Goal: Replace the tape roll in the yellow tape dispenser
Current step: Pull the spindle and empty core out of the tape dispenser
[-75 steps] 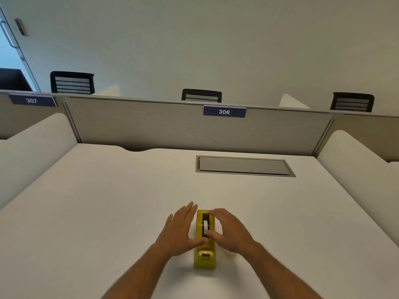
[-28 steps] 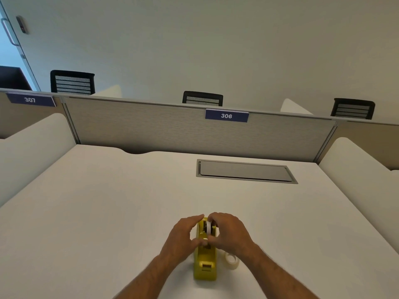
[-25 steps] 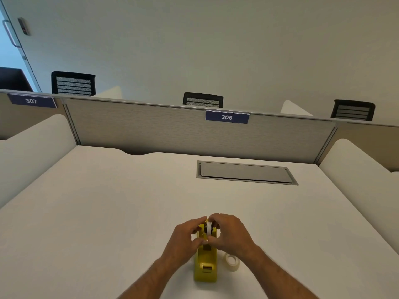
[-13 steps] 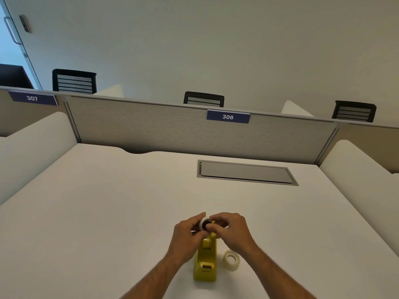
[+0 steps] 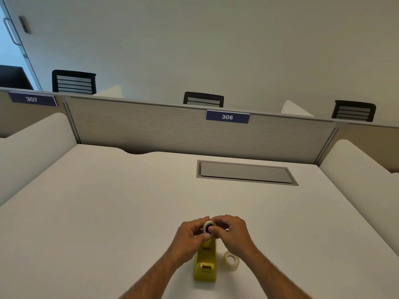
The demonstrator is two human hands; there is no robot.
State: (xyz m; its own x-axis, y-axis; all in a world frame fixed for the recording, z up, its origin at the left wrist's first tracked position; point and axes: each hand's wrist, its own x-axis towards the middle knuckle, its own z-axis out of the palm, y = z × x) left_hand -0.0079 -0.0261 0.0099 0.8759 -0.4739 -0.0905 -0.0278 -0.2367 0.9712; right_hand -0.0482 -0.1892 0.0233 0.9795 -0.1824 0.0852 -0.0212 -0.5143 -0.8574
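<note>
The yellow tape dispenser (image 5: 205,264) stands on the white desk (image 5: 108,212) near its front edge, cutter end toward me. Just above its far end, a small white tape roll with a dark core (image 5: 208,226) is held up between both hands. My left hand (image 5: 191,236) grips the roll from the left with curled fingers and thumb. My right hand (image 5: 232,233) pinches it from the right. A clear tape roll (image 5: 231,260) lies flat on the desk just right of the dispenser.
A grey cable hatch (image 5: 246,172) is set into the desk further back. A fabric partition (image 5: 172,130) labelled 306 closes the far edge, with white side dividers (image 5: 356,175) left and right. Chair backs show behind the partition.
Both hands closed on the dispenser's far end, then lifted the white roll with its core out and up. The clear roll beside the dispenser came into view.
</note>
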